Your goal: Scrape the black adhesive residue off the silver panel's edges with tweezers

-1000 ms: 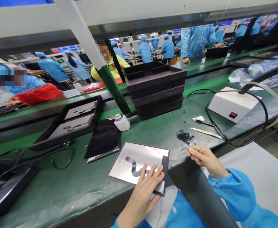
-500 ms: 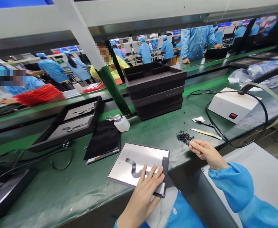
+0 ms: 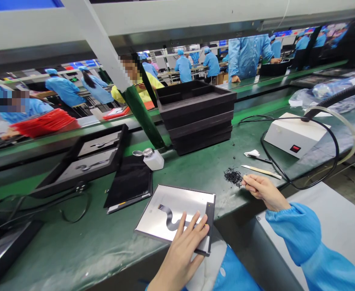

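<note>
My left hand (image 3: pixel 187 242) lies flat with its fingers spread over the right end of a display panel (image 3: pixel 157 220). The panel rests silver back up at the bench's front edge, its right end jutting past it. A dark curved flex cable (image 3: pixel 169 218) runs across its back. To the right, my right hand (image 3: pixel 260 189) is closed in a pinch on a thin, metal-tipped tool, mostly hidden by the fingers. Its tip is at the edge of a heap of black scraps (image 3: pixel 233 176). Just behind lies a pale-handled blade tool (image 3: pixel 263 172).
Black panels (image 3: pixel 129 182) lie left of a white pump bottle (image 3: pixel 153 159). Stacked black trays (image 3: pixel 197 119) stand behind. A tray (image 3: pixel 60 178) holding panels sits left. At right are a white box with a red switch (image 3: pixel 295 135) and a looping cable (image 3: pixel 336 161). Co-workers sit beyond.
My right hand has shifted very slightly at the scrap heap. My left hand stays on the display panel. The whole view has drifted a little.
</note>
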The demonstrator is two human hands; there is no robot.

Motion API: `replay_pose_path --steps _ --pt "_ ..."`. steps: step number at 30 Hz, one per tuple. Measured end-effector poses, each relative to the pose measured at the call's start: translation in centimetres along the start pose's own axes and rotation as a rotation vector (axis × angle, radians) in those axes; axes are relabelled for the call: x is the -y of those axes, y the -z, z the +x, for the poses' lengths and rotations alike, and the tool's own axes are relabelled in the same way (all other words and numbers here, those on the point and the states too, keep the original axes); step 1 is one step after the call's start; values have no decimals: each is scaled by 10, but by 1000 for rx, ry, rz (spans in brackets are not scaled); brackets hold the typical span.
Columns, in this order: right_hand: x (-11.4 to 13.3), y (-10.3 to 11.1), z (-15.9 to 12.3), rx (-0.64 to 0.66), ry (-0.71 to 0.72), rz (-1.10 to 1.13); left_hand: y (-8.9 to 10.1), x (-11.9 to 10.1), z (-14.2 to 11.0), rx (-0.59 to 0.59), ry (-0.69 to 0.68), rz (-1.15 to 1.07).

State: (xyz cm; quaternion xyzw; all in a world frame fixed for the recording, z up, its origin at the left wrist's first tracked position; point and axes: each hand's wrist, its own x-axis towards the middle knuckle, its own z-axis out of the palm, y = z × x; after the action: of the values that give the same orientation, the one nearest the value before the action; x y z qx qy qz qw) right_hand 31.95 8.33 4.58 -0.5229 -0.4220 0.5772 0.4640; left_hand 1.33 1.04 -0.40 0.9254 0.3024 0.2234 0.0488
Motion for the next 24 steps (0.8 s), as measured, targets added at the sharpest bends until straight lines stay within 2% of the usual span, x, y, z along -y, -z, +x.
replay_pose_path --steps 11,19,24 --pt "-1 4 6 -16 4 13 0 0 3 -38 -17 -1" --pt "0 8 14 -35 24 4 0 0 1 -5 -14 0" --pt "5 0 0 -24 36 -14 8 0 5 -8 -37 33"
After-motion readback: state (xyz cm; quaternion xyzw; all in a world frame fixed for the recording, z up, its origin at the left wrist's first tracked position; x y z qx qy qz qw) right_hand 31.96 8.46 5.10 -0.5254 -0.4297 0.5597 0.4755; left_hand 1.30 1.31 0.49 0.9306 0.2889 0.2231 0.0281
